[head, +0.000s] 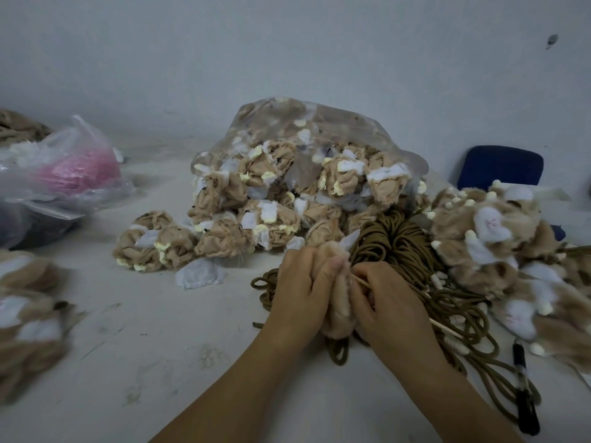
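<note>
Near the middle of the tabletop's [153,362] front edge, both hands work on one tan plush piece [339,306], which is held upright between them. The left hand [299,290] has its fingers curled round the piece's left side, thumb pressed against the fur. The right hand [388,303] is closed on a thin wooden stick [446,329] – its tip meets the plush near the left thumb, and its other end juts out towards the right edge. Just behind and under the hands lies a bundle of brown cord [399,244], with loops trailing towards the front right corner beside a black marker [524,394]. Behind the cord, towards the back edge, a clear plastic bag [303,174] holds many tan and white fabric pieces, and a few lie loose [153,244] to its left. A heap of plush toys [499,238] is at the right edge – a thin bag with something pink inside [70,167] is at the left.
</note>
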The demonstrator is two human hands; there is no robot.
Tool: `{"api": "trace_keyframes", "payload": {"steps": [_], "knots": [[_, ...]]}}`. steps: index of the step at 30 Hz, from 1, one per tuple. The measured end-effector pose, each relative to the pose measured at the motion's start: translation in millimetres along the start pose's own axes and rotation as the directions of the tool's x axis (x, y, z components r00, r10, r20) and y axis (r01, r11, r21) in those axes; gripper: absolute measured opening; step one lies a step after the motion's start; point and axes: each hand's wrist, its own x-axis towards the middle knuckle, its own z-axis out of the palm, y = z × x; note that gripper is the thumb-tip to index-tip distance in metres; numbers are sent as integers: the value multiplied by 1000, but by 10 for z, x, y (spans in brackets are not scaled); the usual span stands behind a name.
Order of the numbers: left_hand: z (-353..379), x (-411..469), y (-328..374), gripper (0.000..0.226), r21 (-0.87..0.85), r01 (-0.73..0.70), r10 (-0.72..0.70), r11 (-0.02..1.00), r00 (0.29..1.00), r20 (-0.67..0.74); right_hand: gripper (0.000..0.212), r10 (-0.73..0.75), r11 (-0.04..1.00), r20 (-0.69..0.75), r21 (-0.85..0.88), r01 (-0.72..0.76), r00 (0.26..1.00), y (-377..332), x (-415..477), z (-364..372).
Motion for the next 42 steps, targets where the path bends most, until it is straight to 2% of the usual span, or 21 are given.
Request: {"api": "trace_keyframes", "payload": {"steps": [3, 6, 11, 13, 16, 20, 24, 27, 29, 31, 33, 35, 38, 42], "knots": [[-22, 28, -22, 14, -20, 40, -42, 999, 990, -133, 45, -3, 998, 67, -58, 7, 998, 18, -23, -23], [-56, 58, -12, 13, -55, 45, -57, 997, 973, -224, 43, -36, 991, 44, -129, 41, 998, 8, -60, -14], [38, 2, -4, 34, 47, -48, 56, 998, 981, -186, 55, 72, 996, 77, -54, -68, 994, -59, -41, 9], [100, -18, -12, 36, 42, -40, 45, 998, 989, -137, 57, 100, 995, 56, -19, -99, 993, -72, -49, 3], [154, -24, -37, 26, -63, 38, -38, 997, 999, 5, 55, 112, 994, 35, -20, -112, 993, -74, -65, -8], [107, -10, -26, 23, -215, 59, -36, 975, 993, 110, 54, 77, 997, 8, -26, -77, 997, -42, -60, -26], [-13, 54, -25, 32, -319, 106, -96, 942, 994, 47, 45, 10, 994, 6, -108, -9, 1000, -48, -46, 15], [-35, 87, -46, 48, -328, 123, -120, 937, 992, 30, 22, -110, 980, -63, -174, 98, 992, -21, -64, 52], [-18, 93, -54, 56, -299, 118, -122, 947, 993, 5, 24, -180, 965, -59, -206, 164, 982, 6, -86, 57], [-10, 93, -65, 60, -290, 99, -117, 952, 992, -47, 30, -142, 980, -18, -146, 138, 990, -15, -84, 24], [-21, 97, -69, 50, -290, 90, -122, 953, 988, -97, 30, -70, 994, 15, -80, 71, 997, -41, -65, -7], [-33, 101, -55, 45, -313, 83, -127, 946, 984, -122, 27, -98, 993, 14, -60, 98, 995, -47, -57, -9], [-23, 88, -29, 57, -358, 93, -149, 929, 980, -132, 33, -148, 988, 20, -49, 149, 989, -41, -51, -21], [20, 47, 7, 64, -336, 129, -177, 933, 977, -116, 30, -110, 994, 52, 34, 108, 993, -77, -55, -7]]}}
